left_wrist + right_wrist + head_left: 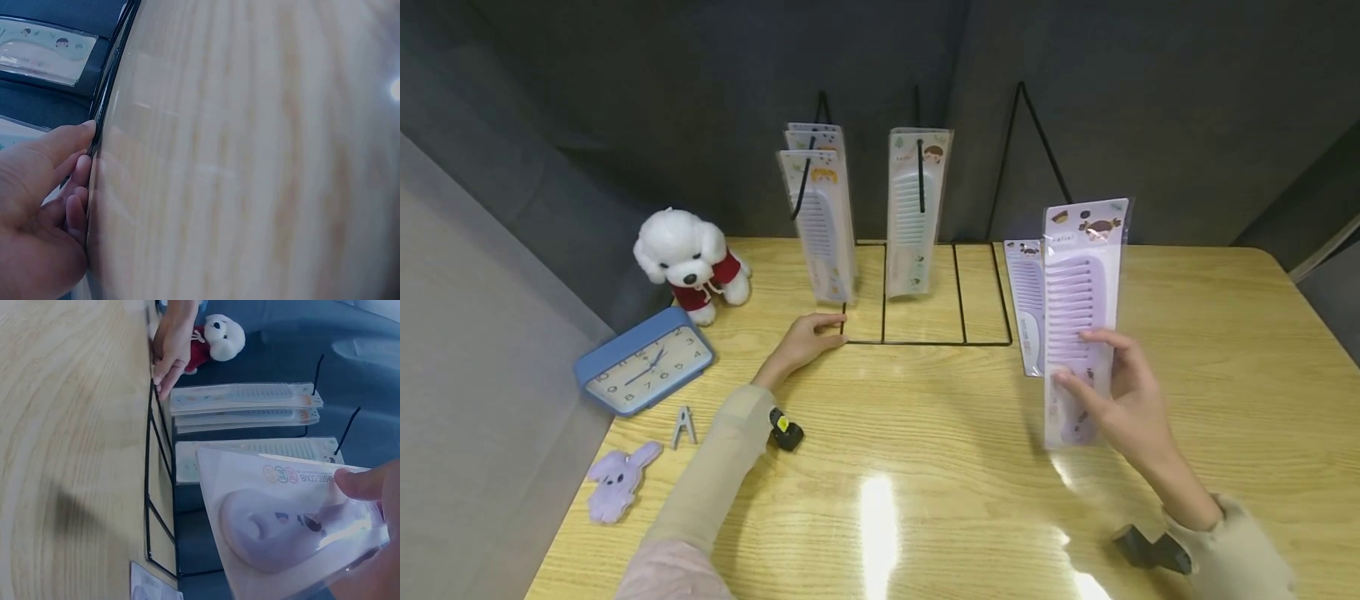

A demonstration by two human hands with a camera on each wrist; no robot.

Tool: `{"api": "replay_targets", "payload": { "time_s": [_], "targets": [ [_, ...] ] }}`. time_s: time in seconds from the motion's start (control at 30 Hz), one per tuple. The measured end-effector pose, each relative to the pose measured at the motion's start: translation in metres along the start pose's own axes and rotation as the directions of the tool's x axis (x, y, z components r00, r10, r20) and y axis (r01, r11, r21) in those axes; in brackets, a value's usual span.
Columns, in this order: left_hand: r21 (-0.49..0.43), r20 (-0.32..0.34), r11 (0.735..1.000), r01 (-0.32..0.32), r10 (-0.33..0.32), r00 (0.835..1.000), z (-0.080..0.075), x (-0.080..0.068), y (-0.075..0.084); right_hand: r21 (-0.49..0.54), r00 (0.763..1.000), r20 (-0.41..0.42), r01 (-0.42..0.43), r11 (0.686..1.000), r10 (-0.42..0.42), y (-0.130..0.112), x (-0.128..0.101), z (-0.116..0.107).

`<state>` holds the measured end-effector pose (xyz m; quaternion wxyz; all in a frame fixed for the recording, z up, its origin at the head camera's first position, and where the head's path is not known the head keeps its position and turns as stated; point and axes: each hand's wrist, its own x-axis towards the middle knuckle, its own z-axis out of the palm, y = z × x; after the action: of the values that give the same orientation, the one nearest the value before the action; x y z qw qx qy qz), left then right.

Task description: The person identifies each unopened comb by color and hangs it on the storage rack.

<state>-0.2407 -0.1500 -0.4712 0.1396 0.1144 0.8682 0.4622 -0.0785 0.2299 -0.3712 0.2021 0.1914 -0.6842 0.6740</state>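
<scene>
Head view: packaged combs [820, 217] on wire rack [925, 340].

1. Support: light wooden table [940, 467], glossy, with lamp glare near its front edge.
2. Black wire display rack [925, 340]: its base frame rests flat on the table, at the middle rear.
3. Rear left: white plush dog [688, 260] in a red top.
4. Just in front of it: blue alarm clock [643, 360].
5. Front left: small metal clip [683, 426]; purple plush rabbit [617, 479] lying flat.
6. Right of rack: packaged purple comb [1027, 304] lying flat.
</scene>
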Motion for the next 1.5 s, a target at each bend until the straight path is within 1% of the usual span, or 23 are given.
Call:
{"api": "replay_targets", "payload": {
  "time_s": [0.17, 0.3, 0.47, 0.53, 0.67, 0.8, 0.9, 1.07, 1.2, 1.33, 1.43, 1.5],
  "targets": [
    [0.002, 0.001, 1.0, -0.003, 0.003, 1.0, -0.001, 0.0, 0.0, -0.105, 0.999, -0.019, -0.049, 0.993, 0.047, 0.003, 0.001, 0.002],
    [0.004, -0.004, 1.0, -0.007, 0.007, 1.0, 0.0, 0.0, -0.001, -0.154, 0.998, -0.024, -0.06, 0.986, 0.057, 0.006, 0.003, 0.003],
    [0.001, -0.002, 1.0, -0.01, 0.01, 1.0, -0.001, 0.0, 0.0, -0.174, 0.999, -0.037, -0.04, 0.984, 0.034, 0.009, 0.008, 0.005],
    [0.003, -0.002, 1.0, -0.012, 0.012, 1.0, -0.001, 0.0, 0.001, -0.177, 0.999, -0.035, -0.045, 0.983, 0.039, 0.011, 0.01, 0.006],
    [0.01, -0.012, 1.0, -0.023, 0.023, 1.0, -0.001, 0.0, 0.001, -0.181, 0.997, -0.028, -0.076, 0.981, 0.072, 0.016, 0.018, 0.006],
    [0.013, -0.012, 1.0, -0.028, 0.029, 1.0, 0.001, 0.0, 0.001, -0.162, 0.991, -0.027, -0.137, 0.977, 0.134, 0.022, 0.028, 0.007],
    [0.013, -0.016, 1.0, -0.022, 0.022, 1.0, 0.001, 0.0, 0.001, -0.137, 0.98, -0.011, -0.196, 0.971, 0.197, 0.027, 0.039, 0.007],
    [0.016, -0.011, 1.0, -0.012, 0.012, 1.0, 0.0, 0.0, 0.001, -0.17, 0.955, 0.038, -0.283, 0.944, 0.293, 0.037, 0.061, 0.006],
    [0.016, -0.008, 1.0, -0.011, 0.011, 1.0, 0.0, -0.001, 0.001, -0.225, 0.928, 0.054, -0.347, 0.91, 0.368, 0.045, 0.081, 0.006],
    [0.013, -0.005, 1.0, -0.008, 0.008, 1.0, -0.001, -0.002, 0.003, -0.291, 0.898, 0.059, -0.403, 0.868, 0.436, 0.051, 0.098, 0.006],
    [0.021, -0.001, 1.0, -0.009, 0.009, 1.0, -0.001, -0.002, 0.003, -0.3, 0.888, 0.078, -0.412, 0.86, 0.453, 0.056, 0.107, 0.007],
    [0.026, 0.0, 1.0, -0.01, 0.01, 1.0, -0.001, -0.003, 0.004, -0.295, 0.892, 0.093, -0.4, 0.868, 0.443, 0.06, 0.112, 0.007]
  ]
}}
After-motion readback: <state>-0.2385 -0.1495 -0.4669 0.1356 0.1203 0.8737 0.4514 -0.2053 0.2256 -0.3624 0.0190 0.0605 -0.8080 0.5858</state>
